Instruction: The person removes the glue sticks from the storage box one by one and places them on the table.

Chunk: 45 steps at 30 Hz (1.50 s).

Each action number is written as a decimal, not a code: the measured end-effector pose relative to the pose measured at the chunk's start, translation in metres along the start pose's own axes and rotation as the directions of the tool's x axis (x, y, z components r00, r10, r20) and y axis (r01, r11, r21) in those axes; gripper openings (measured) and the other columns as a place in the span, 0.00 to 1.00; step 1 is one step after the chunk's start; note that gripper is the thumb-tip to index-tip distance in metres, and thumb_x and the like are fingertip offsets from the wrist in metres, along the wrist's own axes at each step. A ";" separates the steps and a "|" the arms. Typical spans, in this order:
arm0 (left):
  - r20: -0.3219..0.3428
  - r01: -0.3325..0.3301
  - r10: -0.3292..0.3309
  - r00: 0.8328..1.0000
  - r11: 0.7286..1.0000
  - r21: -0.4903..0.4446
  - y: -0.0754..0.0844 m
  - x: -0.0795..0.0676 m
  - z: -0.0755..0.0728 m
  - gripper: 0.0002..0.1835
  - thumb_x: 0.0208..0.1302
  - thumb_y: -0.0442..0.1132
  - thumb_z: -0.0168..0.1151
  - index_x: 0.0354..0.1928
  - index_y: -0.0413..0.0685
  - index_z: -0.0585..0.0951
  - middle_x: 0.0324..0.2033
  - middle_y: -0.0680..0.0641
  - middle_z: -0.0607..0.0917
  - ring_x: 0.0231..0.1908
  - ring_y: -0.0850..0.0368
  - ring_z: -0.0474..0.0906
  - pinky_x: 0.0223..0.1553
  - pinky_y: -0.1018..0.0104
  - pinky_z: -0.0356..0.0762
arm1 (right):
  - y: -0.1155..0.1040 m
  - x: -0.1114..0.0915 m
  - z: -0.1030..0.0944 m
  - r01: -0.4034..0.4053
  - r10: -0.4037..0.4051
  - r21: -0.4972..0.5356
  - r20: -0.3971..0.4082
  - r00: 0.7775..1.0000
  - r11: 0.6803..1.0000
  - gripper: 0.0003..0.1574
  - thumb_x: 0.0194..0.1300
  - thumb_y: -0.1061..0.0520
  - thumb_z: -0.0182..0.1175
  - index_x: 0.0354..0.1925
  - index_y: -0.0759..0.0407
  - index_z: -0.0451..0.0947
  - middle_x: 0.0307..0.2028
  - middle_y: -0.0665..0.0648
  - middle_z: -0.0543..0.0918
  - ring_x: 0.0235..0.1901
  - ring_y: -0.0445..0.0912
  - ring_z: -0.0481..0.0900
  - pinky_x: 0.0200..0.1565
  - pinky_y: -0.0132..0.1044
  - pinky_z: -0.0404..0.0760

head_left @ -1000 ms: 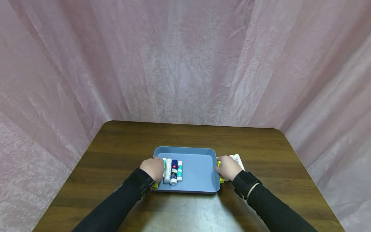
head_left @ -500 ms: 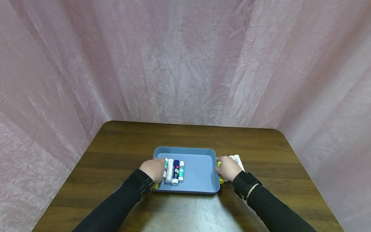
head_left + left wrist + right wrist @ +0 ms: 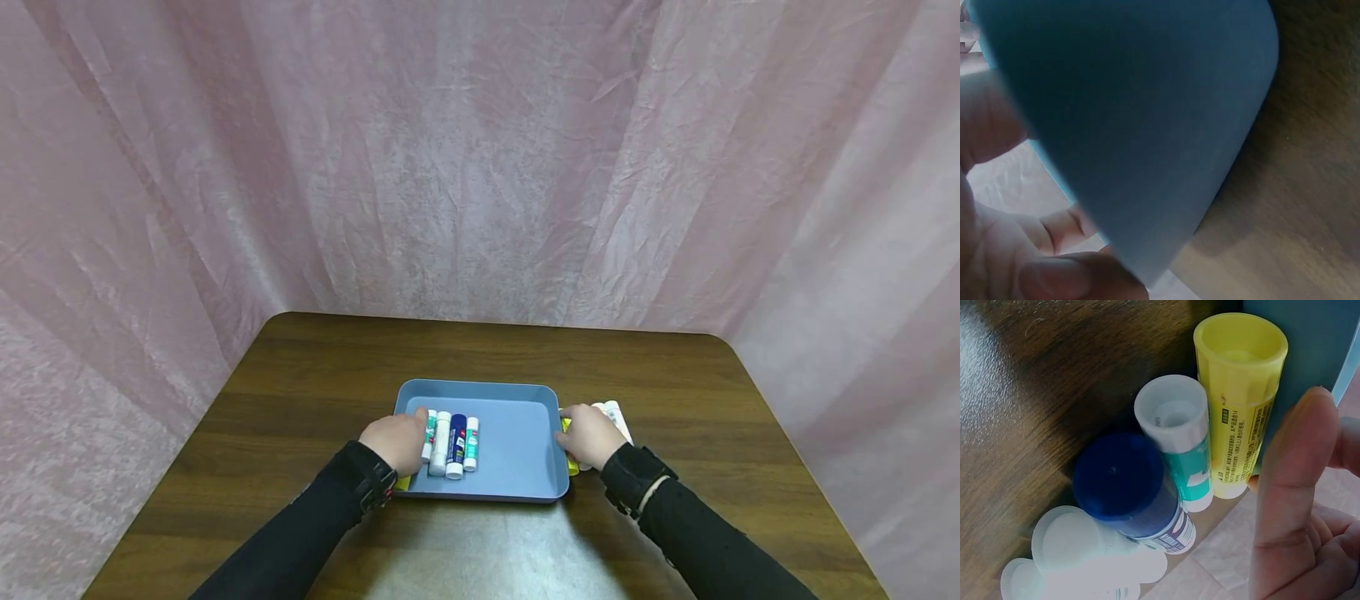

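In the head view a shallow blue tray (image 3: 517,442) lies on the table. My left hand (image 3: 393,442) reaches over its left rim, above a partly hidden yellow glue stick (image 3: 403,482). To the right of that hand lie several glue sticks, among them a navy one (image 3: 456,446) and a white one (image 3: 440,442). The left wrist view shows fingers (image 3: 991,119) passing behind the tray wall, which hides their tips; I cannot tell what they hold. My right hand (image 3: 592,435) is over another row beside the tray, its straight thumb (image 3: 1291,481) alongside a yellow glue stick (image 3: 1238,406).
A teal-and-white glue stick (image 3: 1175,419), a navy-capped one (image 3: 1122,481) and white ones (image 3: 1072,544) line up outside the tray's right wall. The wooden table (image 3: 480,350) has a pink curtain (image 3: 480,167) behind it.
The glue sticks beside my left hand have shifted slightly right inside the tray and leave a little more of the teal one showing. My right hand has stayed in place.
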State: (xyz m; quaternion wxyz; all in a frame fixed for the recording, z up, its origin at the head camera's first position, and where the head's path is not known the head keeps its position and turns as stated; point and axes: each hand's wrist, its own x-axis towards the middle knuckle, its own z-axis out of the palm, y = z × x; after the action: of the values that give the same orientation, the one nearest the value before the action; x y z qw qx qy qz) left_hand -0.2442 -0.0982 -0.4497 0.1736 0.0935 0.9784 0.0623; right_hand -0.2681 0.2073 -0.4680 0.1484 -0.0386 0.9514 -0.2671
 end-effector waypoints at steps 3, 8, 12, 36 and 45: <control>-0.005 0.002 -0.002 1.000 1.000 -0.018 0.000 0.000 0.000 0.35 0.63 0.41 0.70 0.69 0.39 0.68 0.42 0.38 0.86 0.27 0.52 0.76 0.30 0.59 0.77 | 0.000 0.001 0.000 0.003 -0.003 -0.004 0.002 1.000 1.000 0.28 0.67 0.61 0.65 0.62 0.71 0.76 0.13 0.52 0.78 0.12 0.42 0.76 0.18 0.31 0.74; 0.009 0.001 0.000 1.000 0.999 -0.043 -0.001 -0.001 -0.003 0.34 0.65 0.39 0.68 0.69 0.39 0.67 0.41 0.38 0.85 0.27 0.52 0.75 0.29 0.60 0.76 | 0.001 0.000 0.000 -0.001 0.000 0.004 0.008 1.000 1.000 0.29 0.67 0.61 0.65 0.63 0.72 0.76 0.13 0.52 0.77 0.12 0.42 0.76 0.18 0.32 0.73; 0.023 0.000 0.002 1.000 0.998 -0.069 -0.002 -0.001 -0.005 0.30 0.66 0.39 0.66 0.67 0.41 0.68 0.39 0.40 0.84 0.27 0.51 0.75 0.30 0.58 0.76 | 0.001 0.000 0.000 0.002 -0.002 0.000 0.007 1.000 1.000 0.28 0.67 0.61 0.65 0.62 0.72 0.76 0.13 0.52 0.77 0.11 0.42 0.76 0.18 0.32 0.73; -0.032 0.033 -0.045 0.998 0.953 -0.301 -0.018 0.003 -0.024 0.28 0.67 0.45 0.67 0.65 0.52 0.68 0.48 0.43 0.83 0.39 0.52 0.79 0.46 0.52 0.85 | -0.004 -0.003 -0.001 0.019 -0.019 -0.015 -0.014 1.000 1.000 0.27 0.67 0.61 0.65 0.61 0.72 0.77 0.13 0.52 0.78 0.11 0.41 0.75 0.18 0.31 0.74; -0.062 0.018 -0.042 0.997 0.940 -0.340 -0.023 0.003 -0.033 0.28 0.68 0.44 0.66 0.65 0.49 0.68 0.45 0.43 0.81 0.39 0.51 0.77 0.41 0.58 0.82 | -0.003 -0.003 -0.001 0.010 -0.010 -0.007 -0.007 1.000 1.000 0.27 0.67 0.62 0.64 0.61 0.71 0.77 0.14 0.52 0.78 0.12 0.42 0.76 0.19 0.31 0.75</control>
State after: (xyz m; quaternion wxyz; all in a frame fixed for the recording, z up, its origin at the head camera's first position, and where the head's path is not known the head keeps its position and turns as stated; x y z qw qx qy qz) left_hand -0.2621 -0.1234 -0.4235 0.1547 0.0451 0.9597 0.2301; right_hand -0.2651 0.2054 -0.4645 0.1435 -0.0426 0.9526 -0.2647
